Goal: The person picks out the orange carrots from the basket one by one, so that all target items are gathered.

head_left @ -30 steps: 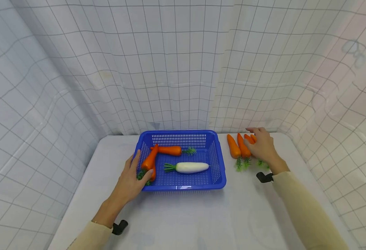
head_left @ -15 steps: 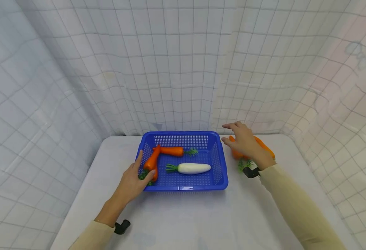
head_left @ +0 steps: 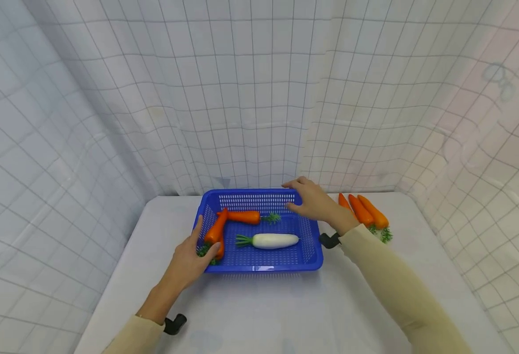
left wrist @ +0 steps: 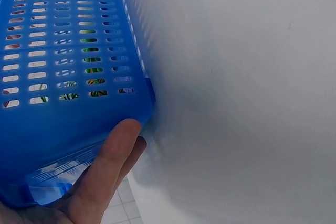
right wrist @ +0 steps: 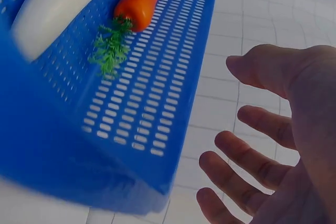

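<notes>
A blue mesh basket [head_left: 259,268] holds a white radish [head_left: 275,241] and several orange carrots [head_left: 246,217] with green tops. My left hand [head_left: 188,260] is at the basket's front left corner. Its thumb and index finger spread apart and overlap the rim in the head view; the left wrist view shows extended digits [left wrist: 107,166] against the basket's outside. Over the back right corner, in the head view, is my right hand [head_left: 314,200], fingers parted and loosely bent. The right wrist view shows nothing between its fingers [right wrist: 252,156].
To the right of the basket, several more carrots [head_left: 374,211] lie side by side on the white table [head_left: 259,314]. White grid-patterned curtains [head_left: 250,98] enclose the back and both sides.
My right hand has moved left, from over the loose carrots to the basket's back right corner, uncovering the carrots. The left hand stays at the basket.
</notes>
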A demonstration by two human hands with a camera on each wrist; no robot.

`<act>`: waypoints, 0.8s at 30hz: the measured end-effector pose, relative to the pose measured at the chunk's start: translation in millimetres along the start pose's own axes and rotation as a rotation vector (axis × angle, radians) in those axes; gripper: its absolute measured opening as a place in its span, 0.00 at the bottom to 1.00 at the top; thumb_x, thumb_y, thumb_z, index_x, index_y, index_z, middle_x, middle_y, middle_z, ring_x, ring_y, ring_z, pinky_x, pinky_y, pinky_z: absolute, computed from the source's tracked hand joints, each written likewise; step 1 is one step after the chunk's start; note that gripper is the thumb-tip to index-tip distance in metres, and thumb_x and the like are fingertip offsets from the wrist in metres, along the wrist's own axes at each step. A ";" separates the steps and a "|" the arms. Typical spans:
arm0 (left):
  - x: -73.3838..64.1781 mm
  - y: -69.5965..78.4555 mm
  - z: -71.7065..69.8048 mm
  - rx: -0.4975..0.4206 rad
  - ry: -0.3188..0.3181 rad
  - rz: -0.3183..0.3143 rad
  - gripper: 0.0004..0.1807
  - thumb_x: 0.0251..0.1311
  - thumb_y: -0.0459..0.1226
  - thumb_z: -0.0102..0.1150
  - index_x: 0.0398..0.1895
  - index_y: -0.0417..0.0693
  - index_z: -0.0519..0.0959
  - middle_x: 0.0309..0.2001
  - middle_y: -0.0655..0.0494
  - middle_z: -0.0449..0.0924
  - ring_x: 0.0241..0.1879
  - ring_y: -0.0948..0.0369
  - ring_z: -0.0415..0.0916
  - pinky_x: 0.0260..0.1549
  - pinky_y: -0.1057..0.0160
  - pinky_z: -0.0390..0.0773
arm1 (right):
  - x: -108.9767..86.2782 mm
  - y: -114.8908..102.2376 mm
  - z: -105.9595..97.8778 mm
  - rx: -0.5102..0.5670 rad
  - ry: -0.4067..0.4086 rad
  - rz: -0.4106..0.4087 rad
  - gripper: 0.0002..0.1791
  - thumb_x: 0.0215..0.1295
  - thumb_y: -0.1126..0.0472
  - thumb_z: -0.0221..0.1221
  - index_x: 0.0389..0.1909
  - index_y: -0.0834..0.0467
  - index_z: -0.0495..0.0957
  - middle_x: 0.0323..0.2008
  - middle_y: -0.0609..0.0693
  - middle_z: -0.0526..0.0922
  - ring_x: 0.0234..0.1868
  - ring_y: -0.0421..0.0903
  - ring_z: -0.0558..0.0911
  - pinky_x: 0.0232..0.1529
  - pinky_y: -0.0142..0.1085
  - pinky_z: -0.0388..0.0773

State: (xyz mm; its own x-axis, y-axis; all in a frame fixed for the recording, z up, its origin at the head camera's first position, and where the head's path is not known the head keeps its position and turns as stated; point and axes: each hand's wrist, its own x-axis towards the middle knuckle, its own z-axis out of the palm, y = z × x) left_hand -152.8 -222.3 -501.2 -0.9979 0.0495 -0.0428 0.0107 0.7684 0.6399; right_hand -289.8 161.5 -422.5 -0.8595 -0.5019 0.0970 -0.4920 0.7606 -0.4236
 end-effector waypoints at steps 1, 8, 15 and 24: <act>-0.3 -0.4 0.7 -0.002 0.002 0.001 0.58 0.86 0.63 0.58 1.00 0.56 0.35 0.90 0.23 0.59 0.88 0.24 0.64 0.84 0.22 0.68 | 2.6 -1.3 2.7 -0.002 -0.014 -0.011 0.34 0.82 0.51 0.71 0.83 0.57 0.78 0.77 0.65 0.81 0.76 0.66 0.83 0.78 0.68 0.83; -0.5 -0.7 6.6 -0.003 0.015 0.002 0.57 0.86 0.62 0.59 1.00 0.56 0.36 0.88 0.22 0.63 0.86 0.24 0.67 0.82 0.22 0.71 | 17.2 -8.8 22.0 0.014 -0.120 -0.069 0.34 0.84 0.51 0.70 0.84 0.57 0.77 0.78 0.64 0.80 0.78 0.63 0.82 0.81 0.63 0.82; -1.1 0.7 5.3 -0.002 0.023 -0.005 0.57 0.86 0.63 0.58 1.00 0.57 0.36 0.89 0.24 0.62 0.86 0.25 0.67 0.82 0.23 0.71 | 36.7 -14.7 38.5 0.052 -0.200 -0.129 0.36 0.83 0.54 0.70 0.85 0.61 0.76 0.81 0.65 0.79 0.82 0.63 0.79 0.86 0.62 0.77; -1.0 0.4 3.5 -0.003 0.027 -0.012 0.57 0.86 0.63 0.59 1.00 0.56 0.36 0.90 0.25 0.61 0.87 0.26 0.66 0.83 0.24 0.70 | 56.4 -26.0 61.5 0.069 -0.330 -0.159 0.35 0.85 0.54 0.69 0.86 0.59 0.75 0.80 0.62 0.80 0.78 0.61 0.82 0.83 0.58 0.80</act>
State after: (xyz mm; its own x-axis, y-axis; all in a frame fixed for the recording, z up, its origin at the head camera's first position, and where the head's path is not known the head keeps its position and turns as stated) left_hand -151.5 -219.8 -503.6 -0.9993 0.0232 -0.0297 -0.0013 0.7670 0.6417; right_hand -317.0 88.1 -461.4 -0.6766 -0.7257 -0.1249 -0.5954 0.6389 -0.4871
